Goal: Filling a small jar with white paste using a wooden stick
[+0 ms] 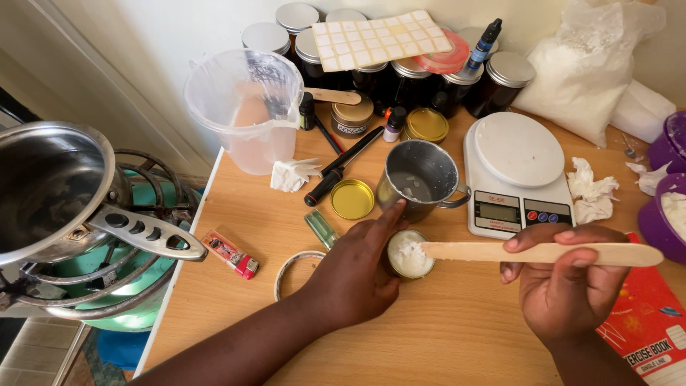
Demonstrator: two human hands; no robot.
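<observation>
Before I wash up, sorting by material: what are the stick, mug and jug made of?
Stick: pale, matt, faintly grained, looks like wood. Mug: dull grey sheen, probably metal. Jug: cloudy and see-through, likely plastic.

Left hand (pixel 355 275) steadying a small tin of white wax (pixel 409 256) just below the metal cup (pixel 420 179), right hand (pixel 568 282) holding a wooden stick (pixel 543 252) into it, scale (pixel 516 175) right of the cup.

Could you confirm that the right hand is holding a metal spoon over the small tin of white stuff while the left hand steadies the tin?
Not quite: the head view shows the right hand holding a flat wooden stick, not a metal spoon. Its tip is over the small tin of white stuff, and the left hand steadies the tin.
</observation>
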